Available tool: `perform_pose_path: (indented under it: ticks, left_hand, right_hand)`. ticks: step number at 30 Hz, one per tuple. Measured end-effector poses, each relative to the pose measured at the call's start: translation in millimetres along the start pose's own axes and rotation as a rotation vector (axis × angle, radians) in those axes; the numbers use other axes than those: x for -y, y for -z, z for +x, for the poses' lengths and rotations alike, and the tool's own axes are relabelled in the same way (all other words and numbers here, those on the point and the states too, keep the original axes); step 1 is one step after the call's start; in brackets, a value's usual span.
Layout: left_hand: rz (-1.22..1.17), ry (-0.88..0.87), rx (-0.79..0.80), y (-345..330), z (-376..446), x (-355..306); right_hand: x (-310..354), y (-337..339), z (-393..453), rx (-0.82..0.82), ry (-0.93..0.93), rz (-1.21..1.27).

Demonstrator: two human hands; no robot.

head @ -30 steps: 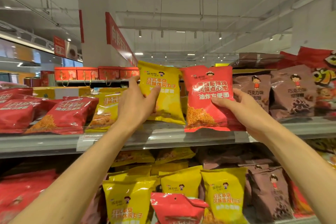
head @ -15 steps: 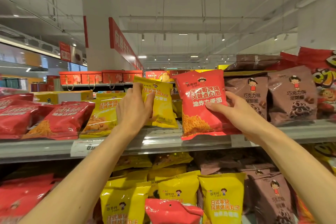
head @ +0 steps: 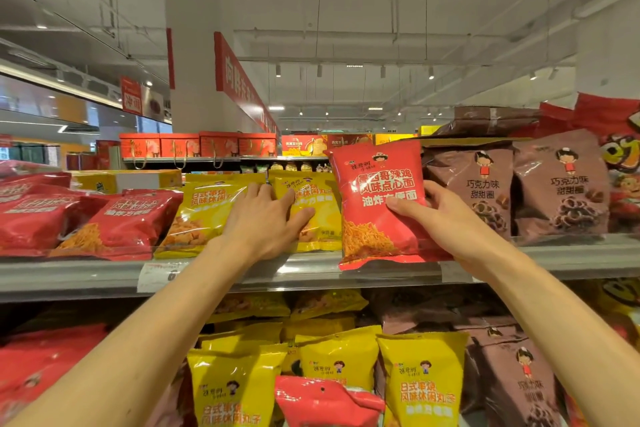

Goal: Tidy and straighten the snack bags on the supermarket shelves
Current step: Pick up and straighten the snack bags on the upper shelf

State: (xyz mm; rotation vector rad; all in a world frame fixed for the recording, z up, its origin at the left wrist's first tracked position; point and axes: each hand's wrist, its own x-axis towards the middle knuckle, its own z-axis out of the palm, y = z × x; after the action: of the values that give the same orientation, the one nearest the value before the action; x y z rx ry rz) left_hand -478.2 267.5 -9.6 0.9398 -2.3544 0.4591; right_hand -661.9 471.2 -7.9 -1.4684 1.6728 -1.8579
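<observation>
Since the earlier frame the yellow snack bag [head: 313, 210] has been lowered from a raised, tilted hold onto the upper shelf [head: 86, 276], and the left hand [head: 261, 220] has flattened over it. That hand now lies spread wide across the fronts of two yellow bags, its fingers [head: 258, 192] straight and pressing rather than curling round either one; the likely purpose is to push the pair back and square them against the neighbouring yellow bag [head: 204, 215] in the same colour run. The right hand [head: 446, 224] holds the red snack bag [head: 379, 204] upright at the shelf's front lip, thumb across the printed face and the remaining fingers hidden behind the pack. The bag's lower edge hangs over the shelf rail, between the yellow bags and the brown chocolate-ring bags [head: 485, 191]. Held clear in this way, it leaves room for the yellow row to be settled first. Judged by colour, it belongs with the red bags [head: 114, 222] at the left, which lie slumped and untidied.
</observation>
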Motion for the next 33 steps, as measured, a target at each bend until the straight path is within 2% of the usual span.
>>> perform_pose_path:
  ticks: [9,11,15,23,33]
  left_hand:
    - [-0.551,0.050,-0.364,14,-62,9]
    - [-0.734,0.111,-0.391,15,-86,10]
    - [-1.057,0.242,-0.327,11,-132,19]
    - [-1.271,0.391,-0.377,-7,-196,62]
    - [-1.288,0.365,-0.308,-3,-238,188]
  right_hand:
    - [-5,-13,-11,-0.022,0.047,0.019]
    - [-8,-21,-17,-0.025,0.067,0.037]
    - [-11,-39,-32,-0.027,0.086,0.103]
    - [-25,-100,-65,0.008,0.051,0.163]
    - [-19,-232,-111,-0.093,-0.013,0.164]
